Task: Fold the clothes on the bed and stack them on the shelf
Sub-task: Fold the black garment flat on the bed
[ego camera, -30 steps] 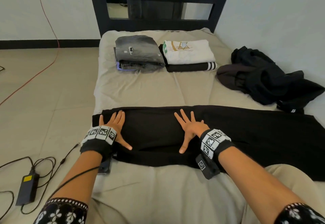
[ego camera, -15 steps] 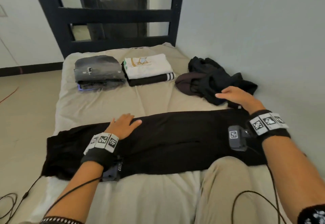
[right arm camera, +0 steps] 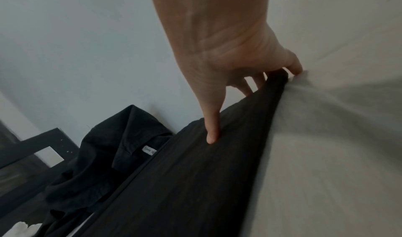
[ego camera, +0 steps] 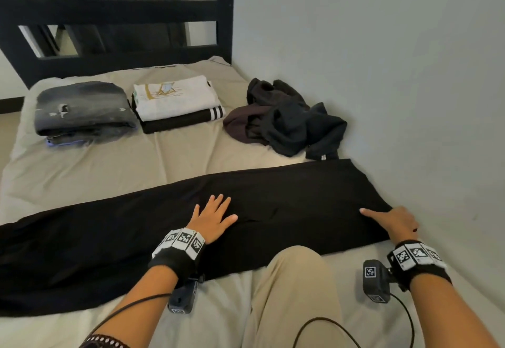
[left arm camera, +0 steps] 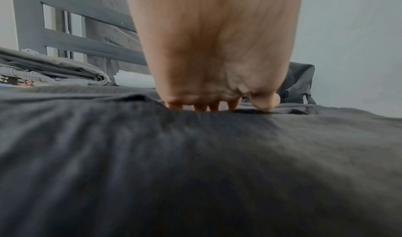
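- One long black garment (ego camera: pixel 273 211) lies flat across the bed (ego camera: pixel 136 162) in front of us, folded into a narrow strip; it is the piece we are working on.
- Our left hand (ego camera: pixel 210 219) rests flat on its middle, fingers straight and spread, holding nothing, only pinning the cloth down.
- Our right hand (ego camera: pixel 393 222) is at the strip's end beside the wall (ego camera: pixel 382 74). The wrist view shows the thumb laid on top of the cloth and the fingers (right arm camera: pixel 250 87) tucked under the edge, so it is pinching that end.
- What has changed: a second ago both hands lay flat on the cloth near our left side; half a second ago the right hand hovered by the loose pile. Now it has dropped onto the garment's end and taken hold, while the left has slid along to the middle.
- We judge this means smoothing is over and the next fold is starting: the gripped end would be carried over the left hand, which marks the crease.
- Just beyond the right hand sits a crumpled heap of dark clothes (ego camera: pixel 287 118), not yet folded.
- Beyond the left hand, two folded stacks wait: a grey stack (ego camera: pixel 84 110) and a white-topped stack (ego camera: pixel 177 99), just beside each other near the headboard (ego camera: pixel 109 11).
- No shelf is visible, so stacking seems well off.
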### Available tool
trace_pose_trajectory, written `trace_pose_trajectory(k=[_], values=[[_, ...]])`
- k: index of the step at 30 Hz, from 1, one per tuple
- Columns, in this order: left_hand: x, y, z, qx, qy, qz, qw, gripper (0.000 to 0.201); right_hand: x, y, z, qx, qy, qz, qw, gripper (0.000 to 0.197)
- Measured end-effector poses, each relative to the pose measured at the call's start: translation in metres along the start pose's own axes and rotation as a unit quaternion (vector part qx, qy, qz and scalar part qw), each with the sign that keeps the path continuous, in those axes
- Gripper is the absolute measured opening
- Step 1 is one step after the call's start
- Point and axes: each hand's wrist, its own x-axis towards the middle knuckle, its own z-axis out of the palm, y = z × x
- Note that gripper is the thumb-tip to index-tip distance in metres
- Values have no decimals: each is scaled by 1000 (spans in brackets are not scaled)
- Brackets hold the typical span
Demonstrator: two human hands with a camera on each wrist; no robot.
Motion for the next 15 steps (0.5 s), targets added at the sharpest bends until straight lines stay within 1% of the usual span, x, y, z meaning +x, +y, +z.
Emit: trace_pose_trajectory(k=[3,4,6,8,10,12,13,14,15], values=[[5,1,9,11,-28,-11,999,65,1,-3,-4,-15,5,7,1000,110],[6,0,11,15,-26,-10,1000,65,4,-4,-6,-9,12,5,1000,110],[7,-4,14,16,-17,-5,1000,65,6,-4,-9,4,9,23,1000,112],[8,-6,15,10,-14,-1,1000,65,8,0,-10,21,-11,50,998,121],[9,-7,15,1,-4,2,1000,64,12,6,-8,40,-38,50,997,129],[11,-8,10,-13,36,9,999,60,25,12,-5,93,-26,35,995,124],[12,-8,7,-26,57,9,998,56,25,13,-6,125,-19,19,992,117],[13,-7,3,-41,67,4,997,52,23,12,-8,167,-11,2,986,107],[13,-6,-1,-56,65,-2,996,49,17,10,-11,205,-12,-10,979,90]])
